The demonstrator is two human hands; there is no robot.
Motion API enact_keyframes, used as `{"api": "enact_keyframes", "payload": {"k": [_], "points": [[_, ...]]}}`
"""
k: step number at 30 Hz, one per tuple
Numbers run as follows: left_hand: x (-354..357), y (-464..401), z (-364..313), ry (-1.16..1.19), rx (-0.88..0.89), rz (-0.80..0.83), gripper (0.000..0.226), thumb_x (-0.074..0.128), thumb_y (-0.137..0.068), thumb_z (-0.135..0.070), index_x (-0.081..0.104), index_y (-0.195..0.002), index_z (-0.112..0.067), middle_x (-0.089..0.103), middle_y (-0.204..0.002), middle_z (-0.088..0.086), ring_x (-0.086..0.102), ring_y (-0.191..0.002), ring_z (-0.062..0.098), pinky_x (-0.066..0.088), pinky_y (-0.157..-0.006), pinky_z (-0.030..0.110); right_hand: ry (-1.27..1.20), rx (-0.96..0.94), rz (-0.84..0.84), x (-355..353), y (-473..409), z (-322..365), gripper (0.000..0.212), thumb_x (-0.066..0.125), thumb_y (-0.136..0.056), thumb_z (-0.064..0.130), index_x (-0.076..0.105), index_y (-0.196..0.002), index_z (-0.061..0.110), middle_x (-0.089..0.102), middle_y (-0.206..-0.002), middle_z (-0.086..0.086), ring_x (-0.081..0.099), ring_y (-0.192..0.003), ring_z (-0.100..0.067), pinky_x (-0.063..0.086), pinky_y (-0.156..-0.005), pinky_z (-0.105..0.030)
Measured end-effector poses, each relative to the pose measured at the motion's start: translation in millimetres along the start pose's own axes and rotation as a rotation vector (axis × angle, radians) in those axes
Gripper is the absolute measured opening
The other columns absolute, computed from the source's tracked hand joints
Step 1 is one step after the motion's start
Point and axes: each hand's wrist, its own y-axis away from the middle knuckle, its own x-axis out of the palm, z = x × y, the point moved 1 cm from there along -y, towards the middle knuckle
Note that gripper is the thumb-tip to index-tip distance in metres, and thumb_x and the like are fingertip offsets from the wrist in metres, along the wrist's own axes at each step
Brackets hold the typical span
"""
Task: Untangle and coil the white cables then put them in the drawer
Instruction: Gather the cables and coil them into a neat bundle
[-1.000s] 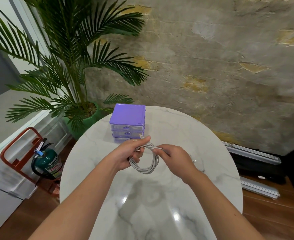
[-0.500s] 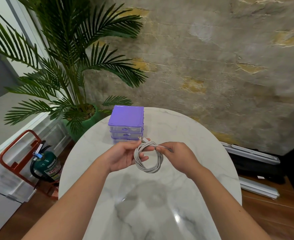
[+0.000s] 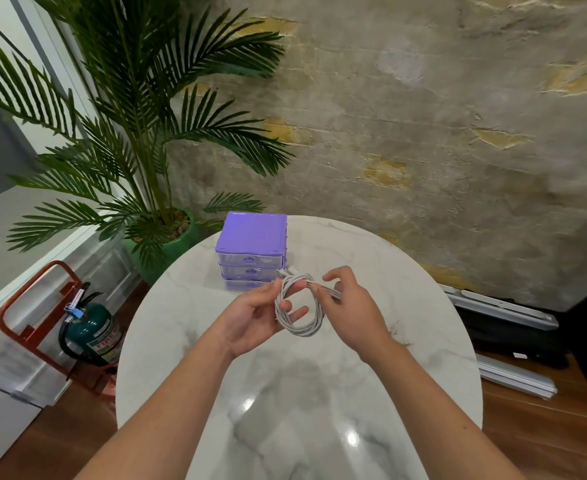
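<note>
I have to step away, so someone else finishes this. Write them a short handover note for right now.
Left hand: grips the white cable coil, fingers through the loops.
Right hand: pinches the coil's right side at the top.
The coil is held above the marble table, just in front of the purple drawer unit, whose three drawers look closed.
Done: this cable looks coiled.
Left: open a drawer, put the coil in. No other cable is visible.

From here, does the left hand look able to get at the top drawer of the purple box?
Probably not at once: the left hand holds the cable coil. The drawer box sits close behind it with nothing between, all drawers shut.
</note>
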Motion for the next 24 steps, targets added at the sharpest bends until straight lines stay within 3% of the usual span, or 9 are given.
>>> {"api": "enact_keyframes", "payload": {"k": [4, 12, 15, 19, 24], "points": [[-0.5, -0.8, -6.3, -0.035, 0.016, -0.071, 0.028, 0.055, -0.089, -0.016, 0.061, -0.111, 0.000, 0.070, -0.102, 0.007, 0.052, -0.054, 0.010, 0.054, -0.093, 0.042, 0.076, -0.042, -0.030, 2.3, 5.4, 3.2, 0.020, 0.044, -0.098, 0.044, 0.041, -0.088, 0.027, 0.063, -0.073, 0.005, 0.057, -0.069, -0.022, 0.044, -0.062, -0.038], [3.5, -4.2, -12.9, -0.053, -0.001, -0.150, 0.019, 0.057, -0.082, -0.015, 0.061, -0.094, -0.001, 0.069, -0.086, 0.012, 0.033, -0.038, 0.010, 0.055, -0.079, 0.032, -0.014, -0.042, 0.070, 5.2, 5.0, 0.3, 0.014, 0.037, -0.101, 0.034, 0.036, -0.090, 0.025, 0.065, -0.084, -0.001, 0.060, -0.078, -0.026, 0.049, -0.070, -0.046], [3.0, -6.7, -12.8, -0.112, -0.040, -0.197, 0.022, 0.062, -0.086, -0.027, 0.063, -0.095, -0.007, 0.070, -0.087, 0.005, 0.029, -0.035, 0.005, 0.054, -0.079, 0.028, -0.084, -0.028, 0.119, 3.9, 4.4, -0.3, 0.012, 0.038, -0.102, 0.027, 0.037, -0.091, 0.023, 0.066, -0.086, 0.004, 0.057, -0.074, -0.019, 0.047, -0.067, -0.040], [3.6, -10.6, -10.2, -0.111, -0.051, -0.272, 0.023, 0.072, -0.076, -0.024, 0.064, -0.091, -0.010, 0.070, -0.085, -0.001, 0.028, -0.033, 0.004, 0.053, -0.074, 0.023, -0.134, -0.045, 0.122, 2.3, 4.4, 1.5, 0.010, 0.041, -0.102, 0.022, 0.041, -0.093, 0.019, 0.067, -0.087, 0.003, 0.053, -0.069, -0.011, 0.042, -0.063, -0.029], [8.0, -11.5, -12.6, -0.016, -0.054, -0.342, 0.010, 0.063, -0.088, -0.021, 0.063, -0.086, -0.011, 0.070, -0.077, -0.003, 0.026, -0.031, 0.004, 0.052, -0.079, 0.028, -0.138, -0.071, 0.031, 4.8, 3.3, 1.7, 0.011, 0.057, -0.094, 0.035, 0.058, -0.096, 0.024, 0.059, -0.071, 0.007, 0.048, -0.061, -0.006, 0.040, -0.059, -0.025]]}}
